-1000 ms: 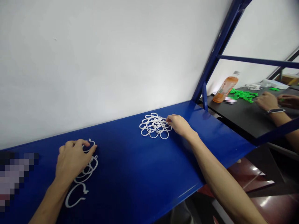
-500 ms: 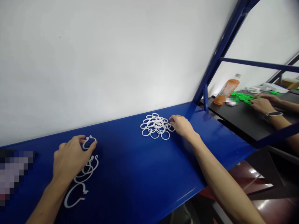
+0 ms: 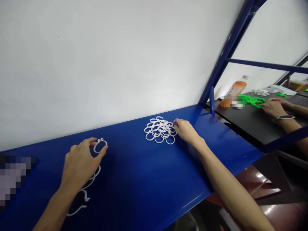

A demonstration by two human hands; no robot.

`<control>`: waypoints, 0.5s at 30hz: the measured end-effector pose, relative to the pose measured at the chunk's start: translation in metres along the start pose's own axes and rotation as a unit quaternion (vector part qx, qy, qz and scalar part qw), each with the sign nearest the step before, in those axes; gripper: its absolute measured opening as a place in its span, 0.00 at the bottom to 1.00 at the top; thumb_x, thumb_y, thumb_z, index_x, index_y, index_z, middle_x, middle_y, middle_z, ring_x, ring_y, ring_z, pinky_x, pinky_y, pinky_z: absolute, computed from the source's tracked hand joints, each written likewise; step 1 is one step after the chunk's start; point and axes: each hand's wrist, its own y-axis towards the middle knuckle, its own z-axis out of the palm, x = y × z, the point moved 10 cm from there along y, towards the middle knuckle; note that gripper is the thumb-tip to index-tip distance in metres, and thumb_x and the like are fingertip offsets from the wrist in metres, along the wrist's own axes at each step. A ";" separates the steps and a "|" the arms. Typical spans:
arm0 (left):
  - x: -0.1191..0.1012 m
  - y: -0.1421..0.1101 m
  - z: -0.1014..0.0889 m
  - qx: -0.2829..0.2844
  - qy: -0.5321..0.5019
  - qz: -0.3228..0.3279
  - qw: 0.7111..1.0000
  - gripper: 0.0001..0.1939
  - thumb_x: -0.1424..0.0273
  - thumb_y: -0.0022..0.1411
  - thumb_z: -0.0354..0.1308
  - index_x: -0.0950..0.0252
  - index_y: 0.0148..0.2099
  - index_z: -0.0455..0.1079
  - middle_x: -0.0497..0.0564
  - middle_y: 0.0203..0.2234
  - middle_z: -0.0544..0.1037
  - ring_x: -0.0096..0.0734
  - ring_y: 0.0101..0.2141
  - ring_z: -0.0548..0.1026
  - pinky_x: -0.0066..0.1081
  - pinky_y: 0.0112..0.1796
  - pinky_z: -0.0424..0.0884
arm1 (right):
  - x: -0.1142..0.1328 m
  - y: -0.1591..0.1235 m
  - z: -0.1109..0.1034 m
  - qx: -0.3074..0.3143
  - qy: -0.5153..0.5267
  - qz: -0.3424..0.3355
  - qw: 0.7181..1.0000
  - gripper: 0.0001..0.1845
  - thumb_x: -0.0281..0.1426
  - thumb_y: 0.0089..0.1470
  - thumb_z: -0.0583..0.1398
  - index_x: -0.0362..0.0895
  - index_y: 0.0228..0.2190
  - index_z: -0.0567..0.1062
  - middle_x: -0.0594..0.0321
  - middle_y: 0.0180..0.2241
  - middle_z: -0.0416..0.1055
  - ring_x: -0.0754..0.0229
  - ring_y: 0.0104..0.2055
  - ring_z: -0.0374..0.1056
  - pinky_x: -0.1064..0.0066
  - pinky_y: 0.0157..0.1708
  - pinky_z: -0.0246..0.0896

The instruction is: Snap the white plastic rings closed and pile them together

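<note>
My left hand [image 3: 80, 158] is raised over the left part of the blue shelf [image 3: 130, 179], with thumb and fingers closed on a white plastic snap ring [image 3: 94, 149] whose gap faces up. Beneath that hand lie a few more open rings [image 3: 98, 173], partly hidden by the wrist. One open ring [image 3: 77, 211] lies nearest the front edge. Farther right is a flat, overlapping pile of closed white rings [image 3: 158, 130]. At its right rim is my right hand [image 3: 186, 130], fingers curled together against an outer ring [image 3: 173, 132]; the fingertips are partly hidden.
A white wall [image 3: 120, 64] rises behind the shelf, and a blue post [image 3: 223, 54] stands at its right end. A blurred-out object [image 3: 14, 179] lies far left. On a black table [image 3: 243, 118], another person's hands [image 3: 274, 107] touch green pieces [image 3: 255, 101] near an orange drink bottle [image 3: 237, 88].
My left hand has moved right with the open ring, away from the loose ones. My right hand has shifted slightly left, and the outer ring has slid closer into the pile.
</note>
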 end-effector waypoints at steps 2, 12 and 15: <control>-0.005 -0.002 0.000 0.004 -0.003 0.005 1.000 0.27 0.49 0.63 0.49 0.63 0.55 0.66 0.62 0.45 0.78 0.61 0.51 0.70 0.53 0.48 0.65 | 0.001 0.000 0.000 -0.001 0.001 0.002 1.000 0.15 0.24 0.63 0.53 0.38 0.48 0.75 0.50 0.43 0.77 0.55 0.44 0.73 0.71 0.45 0.61; -0.027 -0.011 -0.002 -0.024 -0.037 0.040 0.998 0.27 0.49 0.63 0.52 0.63 0.54 0.65 0.59 0.46 0.77 0.55 0.51 0.70 0.50 0.52 0.64 | 0.003 -0.008 -0.033 -0.101 -0.019 0.043 0.994 0.15 0.27 0.65 0.53 0.38 0.50 0.74 0.47 0.45 0.75 0.51 0.46 0.71 0.65 0.46 0.63; -0.055 -0.028 -0.006 -0.072 -0.059 0.113 0.989 0.26 0.50 0.62 0.55 0.63 0.54 0.65 0.58 0.45 0.77 0.51 0.49 0.72 0.47 0.51 0.66 | 0.039 -0.022 -0.053 -0.184 0.084 -0.055 0.978 0.12 0.31 0.66 0.54 0.41 0.45 0.75 0.52 0.41 0.76 0.53 0.44 0.71 0.64 0.46 0.64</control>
